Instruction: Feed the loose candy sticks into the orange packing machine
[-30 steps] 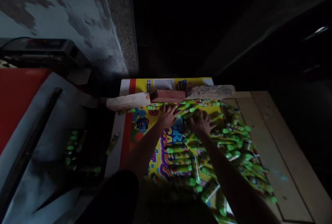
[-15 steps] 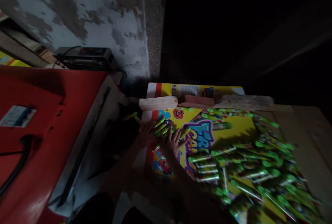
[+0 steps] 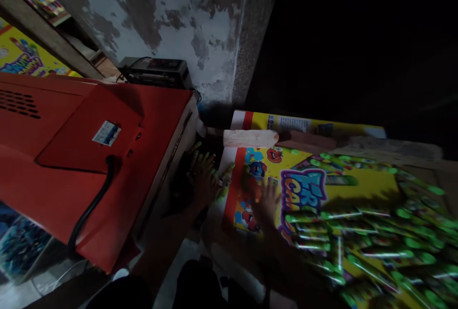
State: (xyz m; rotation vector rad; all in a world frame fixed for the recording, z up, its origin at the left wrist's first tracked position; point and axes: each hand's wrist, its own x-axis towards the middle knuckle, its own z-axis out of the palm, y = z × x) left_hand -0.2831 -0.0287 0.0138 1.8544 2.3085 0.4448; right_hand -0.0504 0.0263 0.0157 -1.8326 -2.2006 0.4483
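Note:
My left hand (image 3: 203, 178) is over the dark gap between the red machine and the yellow printed carton. Its fingers look spread among several slim green candy tubes (image 3: 226, 175), some around the fingertips and some at the carton's left edge. Dim light and blur hide how they touch. Above the left part of the yellow carton (image 3: 375, 185), my right hand (image 3: 270, 197) has its fingers apart and nothing in them. A large loose pile of green-capped candy tubes (image 3: 386, 254) covers the carton's right side.
The red machine (image 3: 161, 113) with a black cable (image 3: 93, 209) stands at the left. Wooden strips (image 3: 250, 138) lie along the carton's far side. A dark device (image 3: 155, 73) sits by the peeling wall (image 3: 200, 27). Blue material fills a container (image 3: 26, 242) lower left.
My left hand has gone left off the carton to the gap, and the small group of tubes has shifted left with it. My right hand has opened away from them. The view has turned left.

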